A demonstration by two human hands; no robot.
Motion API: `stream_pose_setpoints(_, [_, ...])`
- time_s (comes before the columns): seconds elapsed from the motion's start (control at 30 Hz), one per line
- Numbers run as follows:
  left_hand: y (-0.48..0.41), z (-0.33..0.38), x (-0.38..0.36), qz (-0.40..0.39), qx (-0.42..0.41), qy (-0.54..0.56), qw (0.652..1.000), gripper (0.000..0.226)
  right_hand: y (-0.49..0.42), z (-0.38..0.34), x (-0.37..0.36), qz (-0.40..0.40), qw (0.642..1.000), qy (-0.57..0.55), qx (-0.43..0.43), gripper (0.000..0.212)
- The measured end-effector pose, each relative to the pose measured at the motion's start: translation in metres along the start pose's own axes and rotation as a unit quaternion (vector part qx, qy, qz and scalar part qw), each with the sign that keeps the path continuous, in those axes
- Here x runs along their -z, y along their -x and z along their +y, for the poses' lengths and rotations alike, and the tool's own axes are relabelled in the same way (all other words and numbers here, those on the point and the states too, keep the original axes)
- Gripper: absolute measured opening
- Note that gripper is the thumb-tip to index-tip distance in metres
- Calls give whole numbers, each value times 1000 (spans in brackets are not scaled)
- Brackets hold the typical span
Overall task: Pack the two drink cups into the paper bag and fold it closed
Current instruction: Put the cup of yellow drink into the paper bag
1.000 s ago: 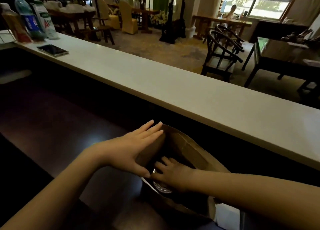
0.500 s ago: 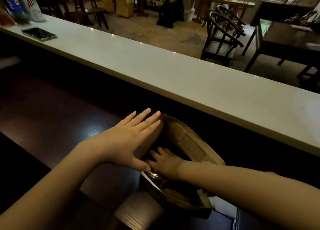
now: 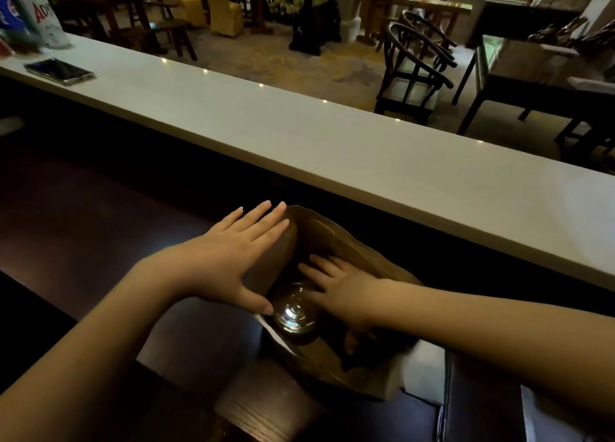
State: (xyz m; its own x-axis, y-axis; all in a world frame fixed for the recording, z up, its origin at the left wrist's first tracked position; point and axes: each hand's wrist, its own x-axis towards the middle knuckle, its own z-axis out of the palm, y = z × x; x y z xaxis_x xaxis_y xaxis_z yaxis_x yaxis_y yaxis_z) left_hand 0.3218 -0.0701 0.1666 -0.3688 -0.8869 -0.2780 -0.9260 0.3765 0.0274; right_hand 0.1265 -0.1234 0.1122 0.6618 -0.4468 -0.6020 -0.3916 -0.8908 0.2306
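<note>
A brown paper bag (image 3: 336, 242) stands open on the dark wooden worktop (image 3: 100, 208). Inside it, near the left wall, one drink cup with a clear domed lid (image 3: 294, 312) stands upright. A second cup is not visible. My left hand (image 3: 233, 262) lies flat against the outside of the bag's left wall, fingers straight, thumb at the rim beside the lid. My right hand (image 3: 346, 288) reaches down inside the bag, palm down and fingers spread toward the far wall, just right of the lid. What lies under its palm is hidden.
A raised white counter (image 3: 366, 162) runs diagonally just behind the bag. A phone (image 3: 60, 71) lies on it at far left, near bottles and a packet (image 3: 36, 15). Something white (image 3: 426, 368) lies at the bag's right. Chairs (image 3: 412, 65) and tables stand beyond.
My right hand has slid off the top of the cup toward the right inside the bag, uncovering the domed lid. My left hand has stayed on the bag's side.
</note>
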Motion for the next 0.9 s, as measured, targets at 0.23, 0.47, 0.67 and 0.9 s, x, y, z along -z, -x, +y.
stream_pose_setpoints(0.23, [-6, 2, 4, -27, 43, -6, 999, 117, 78, 40, 5, 42, 995, 70, -51, 88])
stream_pose_setpoints(0.47, [-16, 11, 16, -36, 90, -6, 995, 108, 107, 62, -3, 112, 988, 53, -96, 100])
stream_pose_setpoints(0.67, [-6, 74, 20, 153, 86, 72, 982, 70, 136, 64, -28, 217, 970, -77, -73, 81])
stream_pose_setpoints(0.9, [8, 247, -47, 412, -115, 235, 873, 26, 199, 68, -132, 278, 899, -289, -177, 84])
